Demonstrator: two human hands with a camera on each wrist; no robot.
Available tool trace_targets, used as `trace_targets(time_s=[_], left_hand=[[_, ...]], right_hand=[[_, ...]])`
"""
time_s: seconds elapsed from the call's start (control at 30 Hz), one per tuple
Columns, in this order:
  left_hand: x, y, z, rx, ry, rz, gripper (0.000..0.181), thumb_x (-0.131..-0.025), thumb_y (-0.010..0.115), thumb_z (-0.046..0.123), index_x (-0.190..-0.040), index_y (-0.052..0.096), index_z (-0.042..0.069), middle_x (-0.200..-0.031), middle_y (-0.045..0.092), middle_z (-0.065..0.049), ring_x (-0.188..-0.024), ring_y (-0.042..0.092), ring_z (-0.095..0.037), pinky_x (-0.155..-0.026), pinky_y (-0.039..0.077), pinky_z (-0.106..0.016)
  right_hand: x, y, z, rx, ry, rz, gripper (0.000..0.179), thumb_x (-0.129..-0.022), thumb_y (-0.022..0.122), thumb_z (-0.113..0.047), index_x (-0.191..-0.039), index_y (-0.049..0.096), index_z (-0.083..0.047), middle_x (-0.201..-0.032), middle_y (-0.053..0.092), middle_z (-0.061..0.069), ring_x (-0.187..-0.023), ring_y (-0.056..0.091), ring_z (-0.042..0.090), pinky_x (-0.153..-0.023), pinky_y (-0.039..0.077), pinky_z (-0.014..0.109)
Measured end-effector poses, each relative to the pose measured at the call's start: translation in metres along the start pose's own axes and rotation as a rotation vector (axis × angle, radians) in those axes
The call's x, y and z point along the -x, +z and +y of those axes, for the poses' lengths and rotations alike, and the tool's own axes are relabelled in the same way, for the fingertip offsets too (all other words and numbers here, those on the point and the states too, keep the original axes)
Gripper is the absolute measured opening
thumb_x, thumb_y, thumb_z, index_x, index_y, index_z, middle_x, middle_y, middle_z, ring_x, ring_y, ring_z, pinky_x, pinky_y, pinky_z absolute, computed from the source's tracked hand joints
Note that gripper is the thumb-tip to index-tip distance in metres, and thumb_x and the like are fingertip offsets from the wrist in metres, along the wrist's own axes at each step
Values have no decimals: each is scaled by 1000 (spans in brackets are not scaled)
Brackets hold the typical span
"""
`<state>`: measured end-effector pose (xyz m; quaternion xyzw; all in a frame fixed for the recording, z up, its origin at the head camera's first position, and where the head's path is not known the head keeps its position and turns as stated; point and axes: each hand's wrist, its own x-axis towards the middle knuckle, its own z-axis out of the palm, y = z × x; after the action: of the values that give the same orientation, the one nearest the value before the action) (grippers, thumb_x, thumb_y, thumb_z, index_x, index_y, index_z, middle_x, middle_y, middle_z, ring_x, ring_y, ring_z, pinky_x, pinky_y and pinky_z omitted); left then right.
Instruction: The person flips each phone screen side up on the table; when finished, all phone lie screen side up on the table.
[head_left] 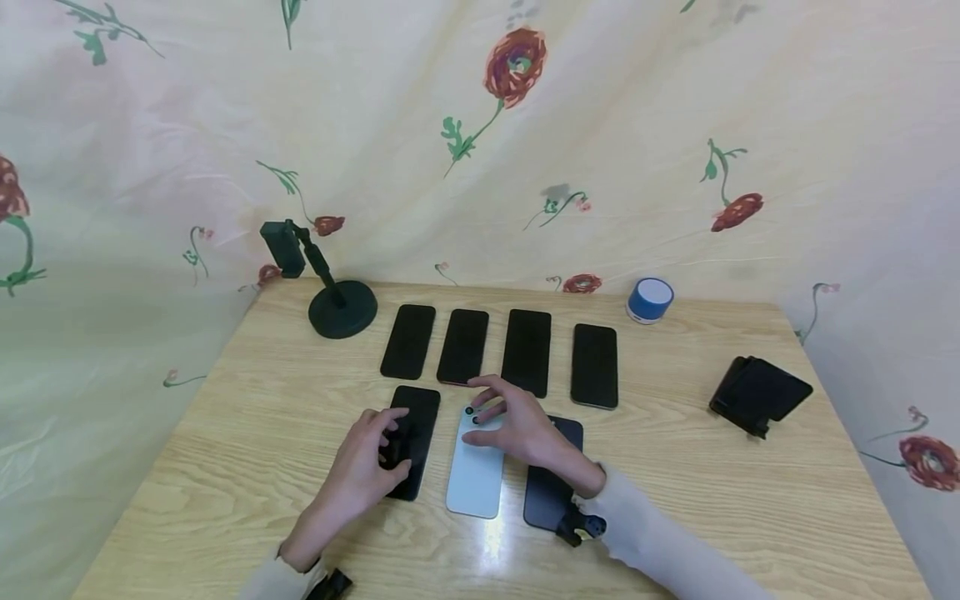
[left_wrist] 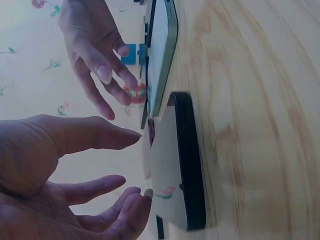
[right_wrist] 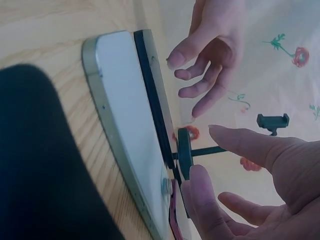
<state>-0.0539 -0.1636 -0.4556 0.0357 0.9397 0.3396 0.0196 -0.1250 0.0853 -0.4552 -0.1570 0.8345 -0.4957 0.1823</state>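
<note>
My left hand hovers over a black phone lying screen up in the front row, its fingers spread and loosely bent. In the left wrist view a small gap shows between the fingertips and that phone's glossy screen. A pale blue phone lies back up beside it, camera lenses at the far end. Over that far end is my right hand, fingers parted and holding nothing. Partly hidden under the right wrist lies a dark blue phone.
Several black phones, including the rightmost one, form a row behind. A black phone stand is at back left. A blue and white round container stands at the back edge. Farther right sits a black folding stand. Floral cloth hangs behind the wooden table.
</note>
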Motion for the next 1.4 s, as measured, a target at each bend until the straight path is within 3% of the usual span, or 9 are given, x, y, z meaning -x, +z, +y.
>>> trace_targets(time_s=[0.33, 0.77, 1.03, 1.2, 1.4], left_hand=[[0, 12, 9, 34, -2, -45, 69, -77, 90, 7, -140, 61, 12, -121, 62, -10, -99, 60, -20, -84, 51, -34], [3, 27, 24, 28, 2, -160, 84, -74, 96, 29, -147, 56, 14, -129, 57, -9, -103, 55, -19, -81, 46, -28], [8, 36, 33, 5, 26, -200, 88, -75, 94, 37, -150, 54, 16, -138, 51, -11, -119, 53, -27, -97, 49, -47], [10, 42, 39, -36, 62, -226, 92, -75, 94, 37, -152, 51, 12, -139, 49, -14, -120, 51, -30, -99, 48, -49], [12, 48, 46, -55, 62, -284, 96, -75, 93, 42, -154, 48, 13, -148, 43, -19, -126, 48, -38, -99, 49, -55]], right_hand=[[7, -13, 10, 45, 22, 33, 70, -82, 88, -12, -144, 56, -10, -124, 68, 10, -106, 72, 26, -89, 61, 42], [14, -26, 22, 41, 44, 35, 65, -84, 87, -14, -141, 59, -3, -121, 67, 14, -101, 71, 23, -82, 59, 32], [17, -29, 26, 35, 47, 25, 54, -92, 80, -16, -140, 59, 0, -118, 68, 17, -88, 72, 16, -67, 59, 26], [18, -29, 28, 25, 84, 24, 51, -94, 78, -16, -139, 60, 1, -115, 69, 16, -82, 72, 15, -65, 59, 26], [18, -27, 28, 13, 111, 26, 49, -94, 77, -16, -138, 62, 0, -113, 69, 14, -81, 72, 14, -66, 60, 26]])
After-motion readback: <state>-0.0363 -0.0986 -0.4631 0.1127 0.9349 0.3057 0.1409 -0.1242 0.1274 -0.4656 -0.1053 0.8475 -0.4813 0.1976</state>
